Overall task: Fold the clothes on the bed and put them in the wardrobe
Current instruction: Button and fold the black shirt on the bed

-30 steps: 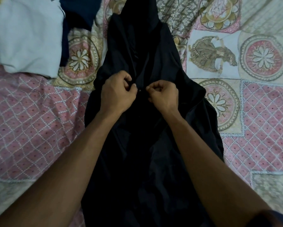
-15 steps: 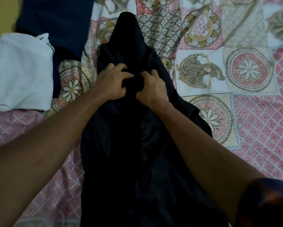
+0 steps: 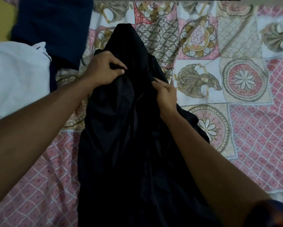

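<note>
Left grip (image 3: 104, 70) | right grip (image 3: 167, 94) — both pinch black garment (image 3: 121, 161) lying beneath

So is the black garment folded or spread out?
Spread out, not folded. The black garment lies lengthwise and rumpled on the bedspread; the left hand and right hand pinch its upper part.

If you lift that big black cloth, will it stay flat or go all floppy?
Probably floppy: the black garment lies in soft creases and bunches where the left hand and right hand pinch it. It looks thin, so likely light. Its faint sheen hints it may slide a bit.
</note>
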The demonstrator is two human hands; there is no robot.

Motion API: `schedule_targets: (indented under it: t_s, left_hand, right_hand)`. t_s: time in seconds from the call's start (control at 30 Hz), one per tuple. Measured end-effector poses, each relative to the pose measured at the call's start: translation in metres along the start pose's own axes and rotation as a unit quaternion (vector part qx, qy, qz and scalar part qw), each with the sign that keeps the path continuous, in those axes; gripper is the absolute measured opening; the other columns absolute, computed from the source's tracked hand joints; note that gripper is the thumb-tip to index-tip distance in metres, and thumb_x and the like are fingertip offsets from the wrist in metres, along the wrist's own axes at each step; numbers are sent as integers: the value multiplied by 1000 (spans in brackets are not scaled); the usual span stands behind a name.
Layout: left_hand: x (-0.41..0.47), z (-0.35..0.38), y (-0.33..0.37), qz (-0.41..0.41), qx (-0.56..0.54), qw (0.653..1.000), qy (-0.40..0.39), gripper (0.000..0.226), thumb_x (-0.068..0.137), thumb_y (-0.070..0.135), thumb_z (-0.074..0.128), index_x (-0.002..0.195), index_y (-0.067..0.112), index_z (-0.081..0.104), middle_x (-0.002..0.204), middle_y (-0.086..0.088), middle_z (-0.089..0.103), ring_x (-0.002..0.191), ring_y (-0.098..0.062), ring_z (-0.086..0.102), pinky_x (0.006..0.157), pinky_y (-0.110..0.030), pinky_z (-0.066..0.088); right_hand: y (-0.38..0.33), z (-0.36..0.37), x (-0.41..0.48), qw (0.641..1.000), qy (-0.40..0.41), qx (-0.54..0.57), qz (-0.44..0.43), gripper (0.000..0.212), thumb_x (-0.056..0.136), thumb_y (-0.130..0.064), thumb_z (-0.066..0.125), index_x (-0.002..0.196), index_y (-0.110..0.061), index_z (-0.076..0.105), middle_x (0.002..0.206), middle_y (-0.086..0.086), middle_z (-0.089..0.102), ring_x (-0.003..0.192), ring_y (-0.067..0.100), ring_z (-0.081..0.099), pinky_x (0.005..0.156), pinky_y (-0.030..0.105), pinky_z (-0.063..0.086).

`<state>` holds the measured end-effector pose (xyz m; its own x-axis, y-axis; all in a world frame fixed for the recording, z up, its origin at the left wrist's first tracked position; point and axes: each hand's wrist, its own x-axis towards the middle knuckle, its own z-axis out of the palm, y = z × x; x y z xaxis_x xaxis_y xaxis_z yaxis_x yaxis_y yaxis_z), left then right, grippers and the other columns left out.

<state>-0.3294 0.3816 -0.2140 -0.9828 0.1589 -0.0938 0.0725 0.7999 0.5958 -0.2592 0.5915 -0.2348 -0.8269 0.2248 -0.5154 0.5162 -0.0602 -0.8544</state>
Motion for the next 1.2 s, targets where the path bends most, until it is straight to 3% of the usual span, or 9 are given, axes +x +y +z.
schedule_targets:
  t_s: [0.17, 0.27, 0.43, 0.57, 0.7, 0.8, 0.9, 1.07, 1.2]
  left_hand:
    - [7, -4, 14, 26, -23, 998, 45, 15, 88, 21, 67, 100, 21, 76, 104, -4, 59, 94, -14, 55, 85, -20, 39]
    - [7, -7, 13, 62, 87, 992, 61, 20, 82, 16, 60, 96, 15, 73, 107, -7, 62, 110, -30, 52, 90, -32, 41]
    - [4, -8, 19, 160, 226, 961, -18, 40, 73, 13, 56, 107, 26, 74, 114, -2, 61, 109, -33, 47, 89, -43, 41]
    - [-2, -4, 18, 135, 343, 915, -165, 46, 80, 35, 64, 125, 26, 64, 124, 1, 58, 114, -28, 44, 90, -42, 37]
    - [-8, 2, 11, 132, 383, 899, -168, 39, 82, 33, 63, 118, 17, 65, 113, -8, 53, 106, -30, 47, 72, -36, 36]
    - [-7, 4, 9, 100, 347, 917, -169, 37, 82, 26, 63, 117, 16, 66, 110, -9, 53, 104, -31, 51, 65, -35, 37]
    - [-6, 4, 7, 84, 345, 922, -157, 38, 83, 25, 65, 121, 18, 65, 112, -10, 48, 105, -31, 50, 63, -37, 39]
    - [1, -9, 3, 84, 376, 915, -117, 30, 89, 25, 62, 119, 26, 66, 117, -7, 53, 110, -31, 47, 76, -42, 41]
    - [3, -9, -8, 106, 350, 928, -73, 14, 92, 17, 59, 100, 14, 71, 103, -10, 60, 100, -34, 52, 66, -37, 33]
  right_hand:
    - [-5, 1, 2, 987, -18, 112, 111, 16, 96, -20, 59, 92, -16, 74, 103, 5, 77, 98, 23, 73, 98, 43, 56]
    - [-10, 6, 6, 986, -32, 118, 113, 20, 94, -10, 56, 93, -15, 75, 99, 6, 77, 95, 24, 72, 90, 38, 57]
    - [-18, 19, 11, 998, -30, -27, -44, 20, 85, 2, 65, 97, -10, 76, 88, 5, 77, 81, 15, 72, 78, 32, 59]
    - [-31, 32, 15, 947, 49, -258, -183, 8, 76, -20, 72, 82, -24, 70, 62, -11, 62, 61, 7, 60, 57, 24, 46]
    - [-49, 50, 33, 931, 72, -284, -220, 11, 84, -32, 68, 89, -23, 72, 71, -12, 62, 71, 9, 61, 64, 26, 45]
    - [-55, 61, 43, 965, 91, -152, -193, 7, 89, -23, 64, 93, -20, 69, 80, -10, 67, 77, 9, 63, 71, 25, 46]
    - [-47, 61, 45, 980, 116, -34, -157, 21, 87, -13, 54, 101, -25, 64, 91, -2, 72, 79, 14, 65, 75, 36, 53]
    - [-17, 40, 38, 981, 91, -80, -154, 23, 86, -8, 55, 101, -24, 63, 92, -4, 68, 82, 13, 63, 77, 38, 55]
    - [-1, 29, 38, 980, 45, -145, -127, 42, 81, -19, 75, 122, -24, 66, 102, -8, 71, 94, 6, 68, 87, 32, 57]
